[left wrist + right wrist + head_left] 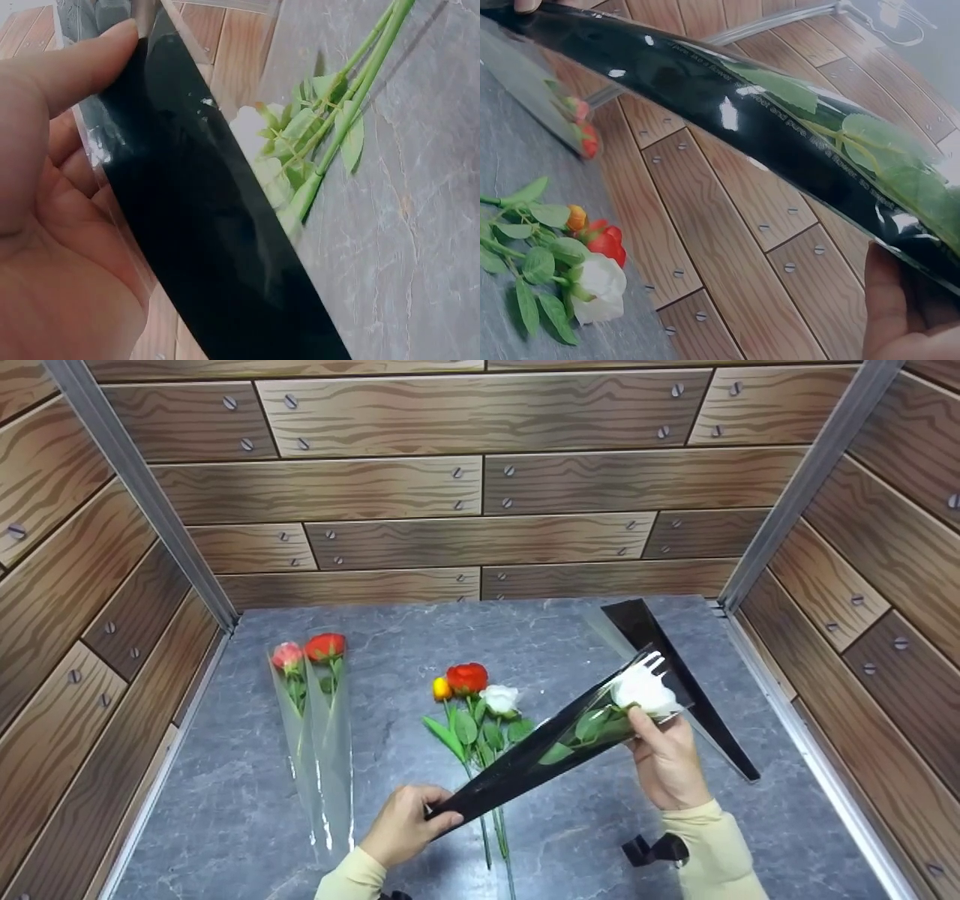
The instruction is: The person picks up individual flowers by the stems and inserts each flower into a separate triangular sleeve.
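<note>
A white rose (pixel 643 690) with green leaves lies inside a cone-shaped flower sleeve (pixel 517 769), black with a clear front, held slanting above the table. My left hand (pixel 409 821) pinches the sleeve's narrow lower end between thumb and fingers. Near the wide upper end, my right hand (pixel 667 765) grips the sleeve, thumb in front just below the bloom and fingers behind. Small printed lettering runs along the black film (pixel 727 112) in the right wrist view. Beneath the sleeve, loose stems lie on the table: a red flower (pixel 467 679), a white rose (pixel 500 700) and an orange-yellow tulip (pixel 442 688).
Two flowers in clear sleeves lie at the left, one pink (pixel 287 656) and one red (pixel 325 646). Another black sleeve (pixel 694 697) lies flat at the back right. A black strap (pixel 652 851) is beside my right cuff. Wood-patterned walls (pixel 480 487) enclose the grey marbled table (pixel 202 780).
</note>
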### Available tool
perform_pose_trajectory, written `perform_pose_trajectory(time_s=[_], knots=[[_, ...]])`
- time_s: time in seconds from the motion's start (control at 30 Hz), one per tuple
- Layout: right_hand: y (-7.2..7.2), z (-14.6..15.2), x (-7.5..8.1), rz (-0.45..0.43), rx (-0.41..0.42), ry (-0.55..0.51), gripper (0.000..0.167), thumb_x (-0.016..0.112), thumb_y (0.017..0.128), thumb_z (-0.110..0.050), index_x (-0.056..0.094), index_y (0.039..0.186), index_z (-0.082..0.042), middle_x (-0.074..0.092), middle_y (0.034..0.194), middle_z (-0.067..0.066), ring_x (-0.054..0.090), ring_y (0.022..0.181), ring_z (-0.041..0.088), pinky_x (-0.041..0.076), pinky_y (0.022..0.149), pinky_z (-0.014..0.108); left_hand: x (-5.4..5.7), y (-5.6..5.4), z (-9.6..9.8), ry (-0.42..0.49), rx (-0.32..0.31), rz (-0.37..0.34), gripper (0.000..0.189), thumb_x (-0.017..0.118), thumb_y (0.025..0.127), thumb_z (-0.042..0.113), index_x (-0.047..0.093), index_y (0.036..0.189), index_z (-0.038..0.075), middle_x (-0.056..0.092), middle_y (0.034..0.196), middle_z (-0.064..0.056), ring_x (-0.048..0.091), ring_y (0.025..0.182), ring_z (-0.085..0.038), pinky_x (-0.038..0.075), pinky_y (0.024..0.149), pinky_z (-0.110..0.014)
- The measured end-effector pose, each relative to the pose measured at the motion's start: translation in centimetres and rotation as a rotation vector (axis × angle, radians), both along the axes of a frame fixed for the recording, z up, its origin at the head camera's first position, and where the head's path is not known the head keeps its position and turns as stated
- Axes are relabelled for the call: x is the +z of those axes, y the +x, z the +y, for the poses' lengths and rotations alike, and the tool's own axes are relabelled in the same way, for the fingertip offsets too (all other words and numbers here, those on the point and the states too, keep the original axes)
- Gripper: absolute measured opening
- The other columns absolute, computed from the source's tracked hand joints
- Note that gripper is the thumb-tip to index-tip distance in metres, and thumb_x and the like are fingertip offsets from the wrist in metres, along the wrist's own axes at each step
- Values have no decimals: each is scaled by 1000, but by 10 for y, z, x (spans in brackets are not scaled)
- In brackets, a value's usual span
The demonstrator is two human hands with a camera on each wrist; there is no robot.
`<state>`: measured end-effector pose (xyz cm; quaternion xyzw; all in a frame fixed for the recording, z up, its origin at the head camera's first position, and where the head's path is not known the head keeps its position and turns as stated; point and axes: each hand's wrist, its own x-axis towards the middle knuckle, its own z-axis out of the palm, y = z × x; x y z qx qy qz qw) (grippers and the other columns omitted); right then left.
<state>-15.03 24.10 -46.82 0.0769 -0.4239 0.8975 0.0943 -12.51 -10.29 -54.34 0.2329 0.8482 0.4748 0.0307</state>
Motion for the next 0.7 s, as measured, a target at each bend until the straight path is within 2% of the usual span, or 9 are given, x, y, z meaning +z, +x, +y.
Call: perform_pose_trajectory(time_s=[0.1,0.2,0.37,0.53,0.7], knots=[[0,2,0,-6,-10,9,26,53,94,7,57,117,-5,65,102,7,66,85,17,54,78,29,-2,1,-1,12,-21,12,9,76,83,25,74,84,17,67,79,12,56,68,-1,49,65,-26],[1,2,0,-10,-18,19,27,53,94,7,55,118,-5,65,103,6,65,85,16,53,79,28,-3,2,-2,28,-78,6,7,77,81,23,73,85,18,68,80,12,59,71,-2,51,68,-28],[0,3,0,-2,-17,27,28,52,94,6,51,120,-5,64,104,6,65,86,17,53,80,28,-3,4,-4,55,-157,-16,11,78,80,16,72,89,18,68,81,11,61,71,-2,50,70,-24],[1,3,1,3,-33,25,30,52,95,5,50,122,-6,62,106,6,64,88,17,52,82,28,-2,5,-2,46,-164,-29,9,77,82,16,73,89,16,69,83,7,61,72,-3,50,69,-24],[1,3,-2,-13,-36,26,29,52,96,2,49,123,-8,61,106,4,64,88,15,52,80,27,-3,7,1,38,-137,-9,6,76,82,16,70,82,16,64,74,10,54,64,-1,45,61,-20]])
